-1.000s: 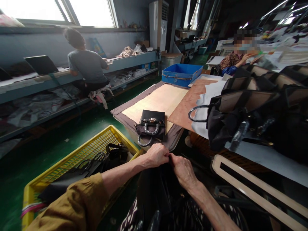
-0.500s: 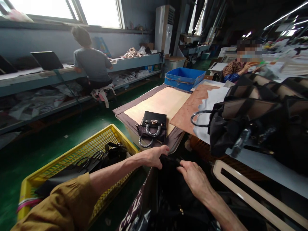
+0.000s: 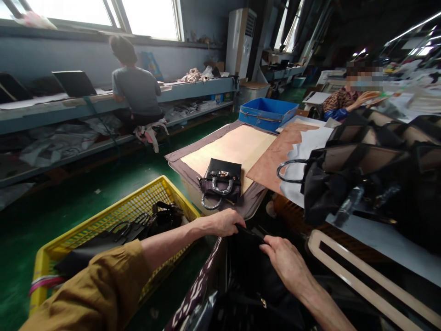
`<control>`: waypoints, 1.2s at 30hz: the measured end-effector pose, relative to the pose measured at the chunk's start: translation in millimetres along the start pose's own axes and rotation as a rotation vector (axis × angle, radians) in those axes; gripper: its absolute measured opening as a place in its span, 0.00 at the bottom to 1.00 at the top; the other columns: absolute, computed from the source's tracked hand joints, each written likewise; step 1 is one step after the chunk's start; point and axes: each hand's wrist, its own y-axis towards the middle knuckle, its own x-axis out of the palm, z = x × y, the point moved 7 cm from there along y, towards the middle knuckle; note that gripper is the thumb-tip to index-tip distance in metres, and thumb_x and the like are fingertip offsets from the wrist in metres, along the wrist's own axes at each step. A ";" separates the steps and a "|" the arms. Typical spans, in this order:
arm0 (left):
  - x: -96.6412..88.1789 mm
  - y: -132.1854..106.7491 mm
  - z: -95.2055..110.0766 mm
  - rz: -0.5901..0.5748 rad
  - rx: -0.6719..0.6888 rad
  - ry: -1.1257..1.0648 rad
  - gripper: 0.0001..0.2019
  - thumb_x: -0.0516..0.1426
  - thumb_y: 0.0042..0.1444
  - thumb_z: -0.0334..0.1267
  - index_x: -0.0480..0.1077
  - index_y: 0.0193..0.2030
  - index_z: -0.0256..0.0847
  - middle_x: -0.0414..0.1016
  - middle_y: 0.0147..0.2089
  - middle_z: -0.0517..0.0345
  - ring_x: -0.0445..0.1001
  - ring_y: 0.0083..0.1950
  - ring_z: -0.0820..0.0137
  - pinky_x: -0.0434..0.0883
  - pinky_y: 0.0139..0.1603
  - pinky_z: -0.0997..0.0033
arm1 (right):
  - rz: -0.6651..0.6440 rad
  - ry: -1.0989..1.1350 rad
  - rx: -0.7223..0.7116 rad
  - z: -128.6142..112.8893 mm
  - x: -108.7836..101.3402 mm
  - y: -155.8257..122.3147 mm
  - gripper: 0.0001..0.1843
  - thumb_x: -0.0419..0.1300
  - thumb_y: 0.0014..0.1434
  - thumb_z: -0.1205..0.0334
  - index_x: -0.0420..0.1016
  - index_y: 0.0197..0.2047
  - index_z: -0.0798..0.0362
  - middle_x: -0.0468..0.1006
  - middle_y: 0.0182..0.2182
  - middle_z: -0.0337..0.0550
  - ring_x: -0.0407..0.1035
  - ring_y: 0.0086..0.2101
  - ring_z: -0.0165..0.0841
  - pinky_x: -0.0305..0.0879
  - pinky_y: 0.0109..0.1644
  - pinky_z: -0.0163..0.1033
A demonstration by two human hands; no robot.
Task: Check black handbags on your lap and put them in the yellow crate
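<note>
A black bag (image 3: 251, 276) rests close to my body, dark against a dark background, with a small gold-coloured metal fitting on its lower front. My left hand (image 3: 225, 223) is closed on the upper edge of the bag. Opposite it, my right hand (image 3: 282, 255) pinches the same edge at the right. A thin dark strip of the edge shows between the two hands. The finer details of the bag are too dark to make out.
A black handbag (image 3: 223, 171) with wrapped handles lies on the board-topped table (image 3: 215, 149) ahead. At left stands a yellow basket (image 3: 48, 248) holding black bag pieces. Dark bags (image 3: 324, 184) crowd the right table. Behind are a blue bin (image 3: 267, 120) and two people.
My left hand has turned over the bag's edge, its fingers now pointing more downward. My right hand has shifted slightly right and down. The whole view has swung a little.
</note>
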 end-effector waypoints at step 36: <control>9.9 13.9 17.2 0.019 -0.125 0.045 0.07 0.53 0.49 0.31 0.73 0.29 0.39 0.72 0.25 0.60 0.69 0.29 0.72 0.62 0.28 0.78 | 0.046 -0.049 -0.110 -23.5 11.7 12.5 0.09 0.51 0.60 0.63 0.69 0.43 0.53 0.79 0.33 0.47 0.73 0.36 0.40 0.56 0.32 0.37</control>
